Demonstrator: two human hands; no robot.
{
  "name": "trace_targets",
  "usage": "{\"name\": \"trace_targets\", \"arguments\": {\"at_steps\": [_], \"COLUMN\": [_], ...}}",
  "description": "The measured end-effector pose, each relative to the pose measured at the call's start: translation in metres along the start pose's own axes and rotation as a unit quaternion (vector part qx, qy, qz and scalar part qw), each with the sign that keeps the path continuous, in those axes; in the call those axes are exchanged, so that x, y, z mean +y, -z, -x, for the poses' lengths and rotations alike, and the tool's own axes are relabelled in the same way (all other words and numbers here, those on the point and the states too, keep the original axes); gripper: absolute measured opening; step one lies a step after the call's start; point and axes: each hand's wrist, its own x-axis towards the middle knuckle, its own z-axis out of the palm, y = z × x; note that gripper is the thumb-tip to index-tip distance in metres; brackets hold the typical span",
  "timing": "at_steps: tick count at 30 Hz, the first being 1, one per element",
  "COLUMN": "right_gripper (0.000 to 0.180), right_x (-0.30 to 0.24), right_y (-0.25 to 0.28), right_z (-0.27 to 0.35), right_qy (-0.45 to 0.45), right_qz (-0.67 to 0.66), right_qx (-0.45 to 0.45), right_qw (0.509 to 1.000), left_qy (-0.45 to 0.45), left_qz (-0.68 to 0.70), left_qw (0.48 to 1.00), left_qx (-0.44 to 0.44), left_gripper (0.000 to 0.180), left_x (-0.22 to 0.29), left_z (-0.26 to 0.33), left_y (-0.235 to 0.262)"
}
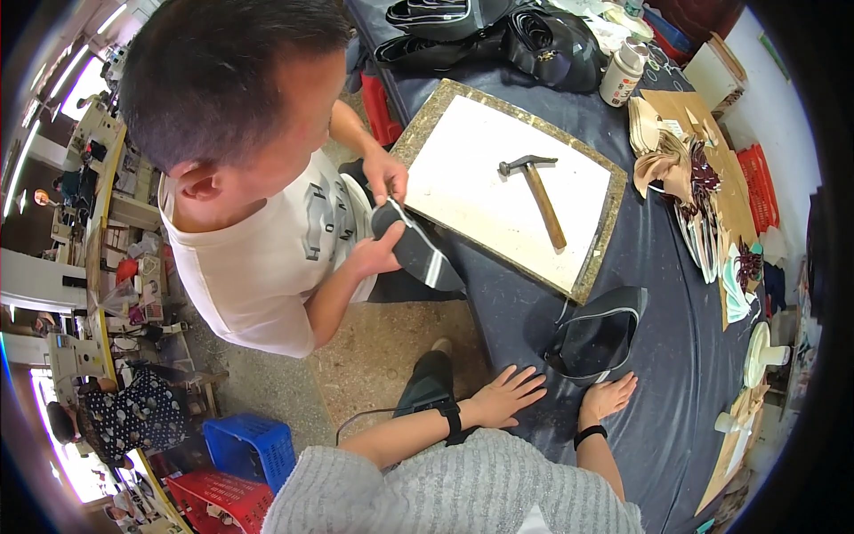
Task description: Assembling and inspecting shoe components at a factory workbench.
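L hand [511,396] is palm-down on the dark-covered bench [680,392], fingers open & spread. R hand [608,398] also resting on bench, fingers open, straight, closer together, right by the blk looped piece [598,338]; can't tell from here if they're touching. Looped piece sits on bench just ahead of both hands, btwn them & the stone-edged board [609,200], pale trim along its rim. Board's near corner is right up by it, so fwd room is tight. On the board: white sheet [480,169] w/ hammer [544,206] lying on it, wooden handle pointing roughly twd the looped piece.

L side partly blocked by co-worker [258,267], both hands gripping a blk flat piece [418,249] w/ white edge, held up near bench edge. Far end: blk bundles [551,49] piled up, white bottle [625,71] next to them. R side: stacked tan/maroon pcs [672,165] on cardboard [725,160], red basket [758,187] beyond. Floor [258,378], lower L: blue crate [253,445] & red crate [222,498], close together. Blk strap [451,418] on each wrist.
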Motion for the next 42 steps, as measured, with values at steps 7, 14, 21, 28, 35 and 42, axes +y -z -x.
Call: {"name": "trace_targets", "arguments": {"at_steps": [7, 14, 21, 28, 35, 42], "right_gripper": [0.055, 0.055, 0.055, 0.056, 0.057, 0.058], "right_x": [-0.002, -0.002, 0.000, 0.000, -0.003, -0.006], "right_y": [0.001, 0.000, -0.003, -0.003, 0.002, 0.007], "right_z": [0.000, 0.000, 0.000, 0.001, 0.001, 0.003], "right_qy": [-0.004, 0.001, -0.002, -0.005, -0.009, -0.010], "right_qz": [0.002, 0.003, 0.007, -0.001, -0.001, -0.009], "right_qx": [-0.002, 0.006, 0.003, 0.007, -0.002, -0.007], "right_qw": [1.000, 1.000, 1.000, 1.000, 1.000, 1.000], "left_qy": [0.001, -0.003, 0.003, -0.001, 0.000, 0.003], "left_qz": [0.005, 0.005, 0.003, 0.007, -0.008, -0.006], "left_qw": [1.000, 1.000, 1.000, 1.000, 1.000, 1.000], "left_qx": [-0.005, 0.004, -0.011, -0.004, 0.001, -0.001], "left_gripper": [0.087, 0.087, 0.088, 0.089, 0.095, 0.094], "left_x": [-0.001, -0.002, 0.000, -0.001, -0.002, -0.002], "left_z": [0.000, 0.001, 0.000, 0.000, -0.001, 0.001], "left_y": [0.002, 0.001, 0.002, 0.003, -0.002, -0.003]}}
